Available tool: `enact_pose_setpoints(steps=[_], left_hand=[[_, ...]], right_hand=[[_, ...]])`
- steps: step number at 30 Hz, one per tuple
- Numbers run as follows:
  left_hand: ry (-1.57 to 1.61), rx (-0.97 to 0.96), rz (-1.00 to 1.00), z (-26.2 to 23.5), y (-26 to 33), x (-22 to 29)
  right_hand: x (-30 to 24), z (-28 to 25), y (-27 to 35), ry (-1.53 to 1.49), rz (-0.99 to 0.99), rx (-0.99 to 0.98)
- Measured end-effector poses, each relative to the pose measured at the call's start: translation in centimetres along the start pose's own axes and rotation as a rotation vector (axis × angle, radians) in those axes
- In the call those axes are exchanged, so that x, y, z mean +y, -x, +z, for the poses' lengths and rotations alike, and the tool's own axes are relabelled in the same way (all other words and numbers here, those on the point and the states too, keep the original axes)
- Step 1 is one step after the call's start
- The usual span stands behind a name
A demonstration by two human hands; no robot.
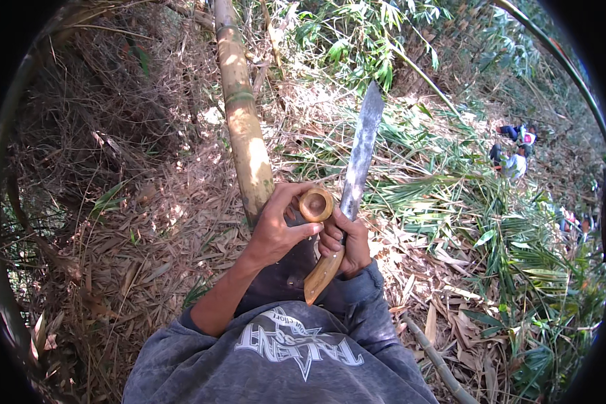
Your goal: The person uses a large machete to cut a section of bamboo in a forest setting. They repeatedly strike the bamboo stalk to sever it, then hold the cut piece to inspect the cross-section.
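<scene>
My left hand (pixel 279 225) pinches a short, round piece of bamboo (pixel 316 205) between thumb and fingers. Its hollow end faces up, with a pale rim and a darker recess in the middle. Right beside it, my right hand (pixel 345 240) is wrapped around a machete (pixel 362 151) at the top of its wooden handle. The broad grey blade points up and away, tilted slightly right, and the handle's butt hangs toward my shirt. The right thumb lies close to the bamboo piece; whether it touches is hard to tell.
A thick bamboo pole (pixel 246 128) slants from the far edge down to behind my left hand. Dry leaves (pixel 161 242) cover the ground, with cut green fronds (pixel 424 188) at right. Two people (pixel 516 161) are far off at right. A thin stalk (pixel 441 363) lies near right.
</scene>
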State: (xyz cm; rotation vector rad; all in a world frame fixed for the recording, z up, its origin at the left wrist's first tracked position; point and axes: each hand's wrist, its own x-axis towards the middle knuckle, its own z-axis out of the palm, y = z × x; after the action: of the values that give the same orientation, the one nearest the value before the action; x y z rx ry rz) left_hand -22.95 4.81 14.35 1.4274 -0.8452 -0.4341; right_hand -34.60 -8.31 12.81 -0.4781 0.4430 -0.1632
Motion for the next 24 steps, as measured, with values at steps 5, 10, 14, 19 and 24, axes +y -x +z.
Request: enact_pose_setpoints(steps=[5, 10, 14, 19, 24], left_hand=[[0.003, -0.010, 0.003, 0.0, 0.1, -1.4], [0.433, 0.031, -0.226, 0.4, 0.1, -1.2], [0.861, 0.152, -0.427, 0.8, -0.4, -1.0], [1.098, 0.047, -0.479, 0.1, -0.6, -2.1], [1.166, 0.071, -0.539, 0.1, -0.2, -2.6]], right_hand=[[1.1, -0.5, -0.2, -0.113, 0.073, -0.027], [1.3, 0.9, 0.0, -0.095, 0.060, 0.001], [1.5, 1.5, 0.3, 0.005, 0.025, 0.026], [1.3, 2.0, 0.6, 0.159, -0.043, 0.107], [1.2, 2.3, 0.5, 0.290, -0.154, 0.142]])
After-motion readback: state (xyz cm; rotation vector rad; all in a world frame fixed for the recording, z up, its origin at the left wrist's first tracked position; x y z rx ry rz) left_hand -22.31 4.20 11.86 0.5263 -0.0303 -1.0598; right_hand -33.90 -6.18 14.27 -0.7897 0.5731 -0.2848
